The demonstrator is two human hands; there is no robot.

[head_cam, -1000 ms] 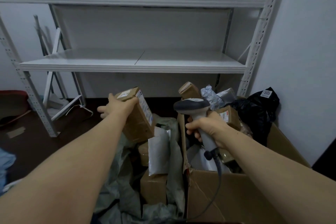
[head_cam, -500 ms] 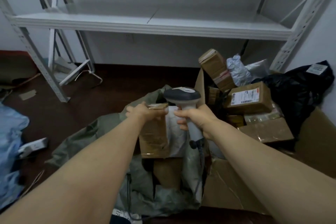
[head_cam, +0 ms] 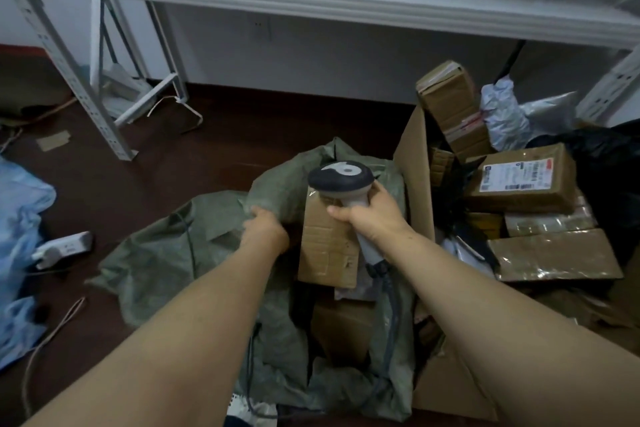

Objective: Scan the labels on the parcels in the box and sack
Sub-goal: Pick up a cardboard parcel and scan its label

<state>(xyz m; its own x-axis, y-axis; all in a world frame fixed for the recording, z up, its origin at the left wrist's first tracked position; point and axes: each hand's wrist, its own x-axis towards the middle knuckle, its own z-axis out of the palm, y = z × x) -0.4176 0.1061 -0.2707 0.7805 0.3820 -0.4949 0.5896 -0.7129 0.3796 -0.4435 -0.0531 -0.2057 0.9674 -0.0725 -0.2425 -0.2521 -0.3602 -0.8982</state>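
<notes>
I see R hand (head_cam: 372, 218) gripping scanner (head_cam: 341, 177) above brown parcel (head_cam: 325, 246) in sack (head_cam: 166, 253); L hand (head_cam: 268, 230) clutching sack edge

A parcel storeroom or sorting room: bare white metal shelving (head_cam: 311, 0) along the wall, a cardboard box (head_cam: 414, 184) heaped with labelled parcels (head_cam: 519, 184), a green sack (head_cam: 166, 260) on the dark floor (head_cam: 242, 128), and a handheld scanner (head_cam: 341, 180).

The sack (head_cam: 166, 263) shows 2 brown cartons (head_cam: 327, 246); the box (head_cam: 415, 177) holds at least 4 parcels (head_cam: 523, 191). There is 1 scanner (head_cam: 341, 177) and 1 power strip (head_cam: 64, 248).
</notes>
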